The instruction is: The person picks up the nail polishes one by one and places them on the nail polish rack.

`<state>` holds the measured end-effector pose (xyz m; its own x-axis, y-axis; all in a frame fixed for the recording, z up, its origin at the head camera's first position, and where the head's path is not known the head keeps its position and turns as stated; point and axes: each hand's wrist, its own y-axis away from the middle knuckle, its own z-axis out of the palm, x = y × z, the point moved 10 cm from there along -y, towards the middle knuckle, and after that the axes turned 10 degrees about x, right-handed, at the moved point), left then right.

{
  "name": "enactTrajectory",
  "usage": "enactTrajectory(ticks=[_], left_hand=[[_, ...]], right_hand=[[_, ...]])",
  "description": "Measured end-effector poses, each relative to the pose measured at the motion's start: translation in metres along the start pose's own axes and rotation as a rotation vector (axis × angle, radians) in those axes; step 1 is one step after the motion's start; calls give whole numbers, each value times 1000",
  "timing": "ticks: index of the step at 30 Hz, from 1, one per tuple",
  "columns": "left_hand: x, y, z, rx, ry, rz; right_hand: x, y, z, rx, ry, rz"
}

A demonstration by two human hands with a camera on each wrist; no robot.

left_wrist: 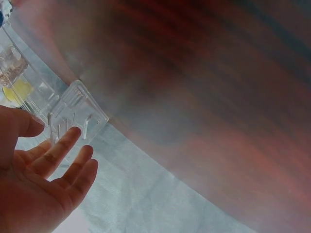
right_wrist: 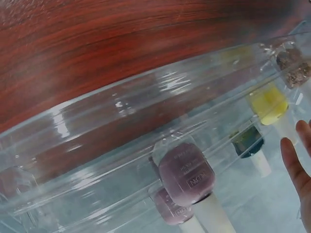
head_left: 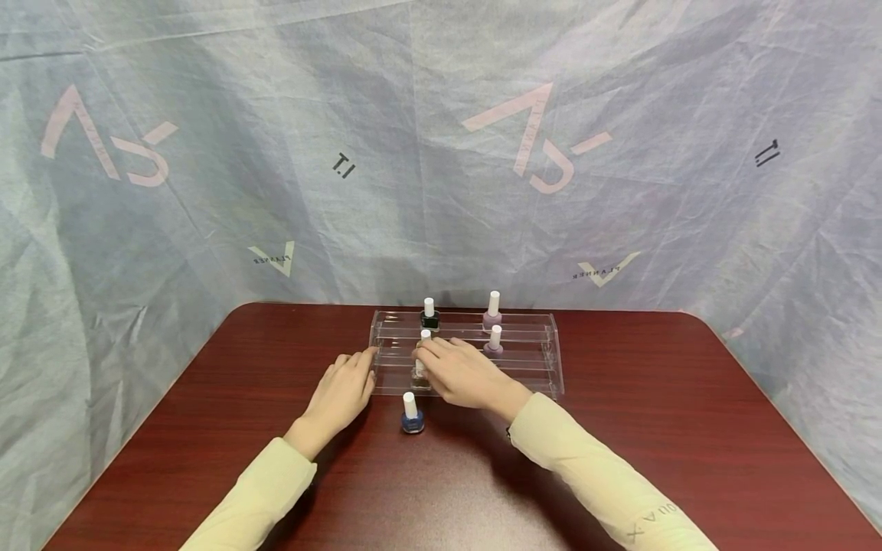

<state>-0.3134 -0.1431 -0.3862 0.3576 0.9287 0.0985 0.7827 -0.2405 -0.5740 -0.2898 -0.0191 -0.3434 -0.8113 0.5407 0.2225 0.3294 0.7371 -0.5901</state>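
Observation:
A clear stepped display rack (head_left: pixel 524 375) holds several white-capped nail polish bottles. My left hand (head_left: pixel 342 390) rests at the rack's left end, its fingers loosely extended against the clear side panel (left_wrist: pixel 80 114). Over the front left of the rack, my right hand (head_left: pixel 465 373) pinches the white cap of a glitter nail polish bottle (head_left: pixel 420 379), which stands on the lowest step. In the right wrist view that glitter bottle (right_wrist: pixel 295 70) is at the right edge, with the thumb out of frame. The yellow bottle (right_wrist: pixel 269 104) is just behind it, near the fingertips (right_wrist: pixel 287 145).
A blue bottle (head_left: pixel 412 419) stands on the dark red table (head_left: pixel 441 497) before the rack. On the back step are a dark green bottle (head_left: pixel 430 317) and a mauve bottle (head_left: pixel 492 317). Another mauve bottle (head_left: pixel 493 347) stands lower. Grey cloth (head_left: pixel 413 153) hangs behind.

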Motion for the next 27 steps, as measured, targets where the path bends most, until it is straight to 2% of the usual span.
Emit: enactTrajectory(ticks=[6, 11, 27], left_hand=[[-1, 0, 1, -10, 3, -7], [0, 0, 0, -3, 5, -5], [-1, 0, 1, -1, -8, -3]], right_hand=[[-6, 0, -13, 77, -16, -41], [-14, 2, -21, 107, -10, -69], [-39, 7, -20, 29, 11, -115]])
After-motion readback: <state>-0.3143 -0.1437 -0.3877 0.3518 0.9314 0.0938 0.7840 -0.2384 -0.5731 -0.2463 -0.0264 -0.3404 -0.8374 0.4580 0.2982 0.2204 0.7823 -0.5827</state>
